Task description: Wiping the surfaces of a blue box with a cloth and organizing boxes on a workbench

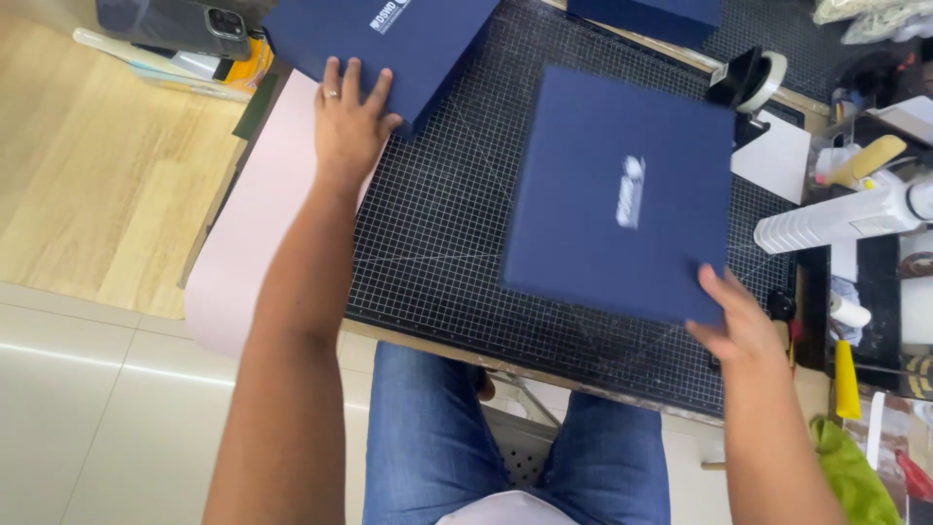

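**On the mat: two blue boxes in hand**

Across the gridded mat (437,243) your two hands work apart; your left hand (347,122) lies flat on the far box (389,44), fingers together on its near corner, at the mat's far left edge over the pink sheet (243,224); your right hand (743,326) pinches the near box (622,194) at its near right corner, thumb on top, the other fingers hidden beneath. Both boxes look closed, so I judge the boxing done and only the placing left. The near box lies roughly square, tilted, its logo running towards you; a tape roll (763,78) stands beyond.
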